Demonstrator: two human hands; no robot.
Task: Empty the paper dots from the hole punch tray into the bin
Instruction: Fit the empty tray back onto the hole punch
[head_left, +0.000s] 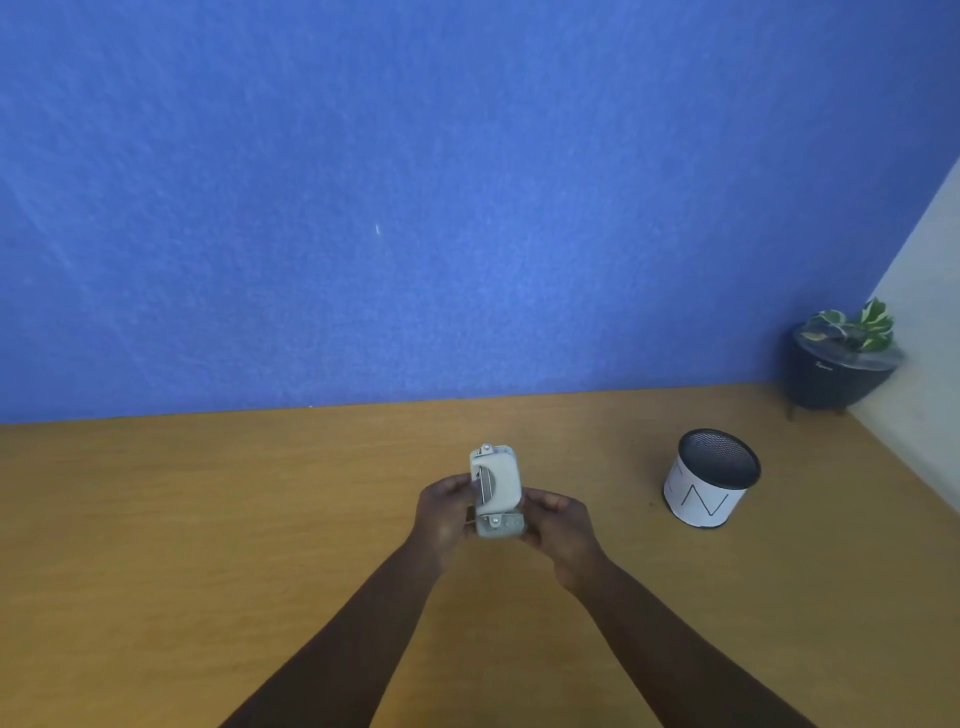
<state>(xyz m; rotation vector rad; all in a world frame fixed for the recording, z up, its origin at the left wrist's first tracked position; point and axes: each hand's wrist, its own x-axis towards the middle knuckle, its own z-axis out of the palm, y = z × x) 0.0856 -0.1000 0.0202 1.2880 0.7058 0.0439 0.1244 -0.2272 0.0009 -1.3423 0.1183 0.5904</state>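
Note:
A pale grey hole punch (496, 483) is held up on end above the wooden desk (208, 519), between both hands. My left hand (441, 519) grips its left side. My right hand (558, 525) grips its right side and lower end. A small black mesh bin (711, 480) wrapped in white paper stands upright on the desk to the right, apart from the hands. Its mouth faces up and I see no paper dots in it or on the desk. The punch's tray is hidden by the fingers.
A dark pot with a green-and-white plant (841, 364) stands in the far right corner. A blue wall (415, 208) runs along the back edge of the desk, and a pale wall (924, 312) closes the right side.

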